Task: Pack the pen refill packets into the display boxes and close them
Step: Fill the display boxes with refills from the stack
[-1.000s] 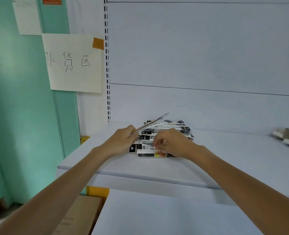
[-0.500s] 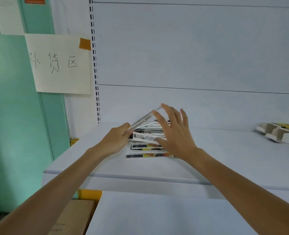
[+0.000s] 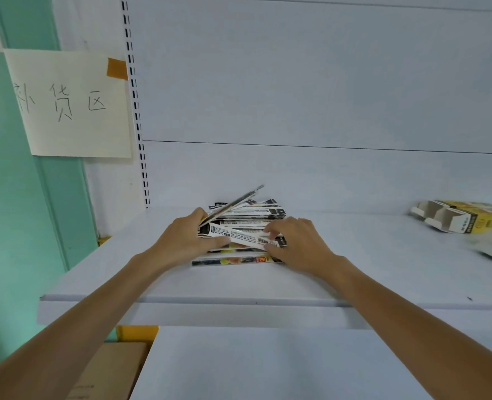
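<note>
We are counting one packet pile (image 3: 250,210) and at least two display boxes (image 3: 455,219); our left hand (image 3: 181,241) is pinching a raised packet (image 3: 233,203), our right hand (image 3: 299,243) a white packet (image 3: 244,236).

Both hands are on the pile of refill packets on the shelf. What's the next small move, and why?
Probably lift the white packet that the right hand pinches and tuck it against the tilted packets in the grip of the left hand. It lies askew across the pile, and the display boxes sit off to the right, so gathering a bundle first looks sensible.
</note>
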### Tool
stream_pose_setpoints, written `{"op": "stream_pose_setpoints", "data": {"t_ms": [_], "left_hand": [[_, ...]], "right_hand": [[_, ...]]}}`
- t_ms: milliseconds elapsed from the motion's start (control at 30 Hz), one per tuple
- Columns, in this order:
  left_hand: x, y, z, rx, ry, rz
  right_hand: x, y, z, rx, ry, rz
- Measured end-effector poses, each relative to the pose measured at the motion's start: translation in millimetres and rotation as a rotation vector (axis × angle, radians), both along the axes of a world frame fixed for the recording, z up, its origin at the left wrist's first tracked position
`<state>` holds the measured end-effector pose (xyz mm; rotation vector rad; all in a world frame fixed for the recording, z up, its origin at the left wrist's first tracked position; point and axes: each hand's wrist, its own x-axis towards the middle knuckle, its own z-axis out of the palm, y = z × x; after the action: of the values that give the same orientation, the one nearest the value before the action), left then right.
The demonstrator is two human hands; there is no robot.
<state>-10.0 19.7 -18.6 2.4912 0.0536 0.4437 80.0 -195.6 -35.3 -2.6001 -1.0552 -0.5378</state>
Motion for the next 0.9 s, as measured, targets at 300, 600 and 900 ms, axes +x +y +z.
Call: {"op": "stream_pose_setpoints", "data": {"t_ms": [300,600,900], "left_hand": [[2,13,-11,0.149,0.104,-0.061],[1,-8,-7,0.591,-0.186,0.061],[15,-31,-8,0.801,-0.211,0.105]], "right_hand": [[-5,5,5,0.013,-0.176,0.059],[-9,13,10,0.57,-0.053,0.069],[-4,-3,2,0.581,0.241,0.115]]}}
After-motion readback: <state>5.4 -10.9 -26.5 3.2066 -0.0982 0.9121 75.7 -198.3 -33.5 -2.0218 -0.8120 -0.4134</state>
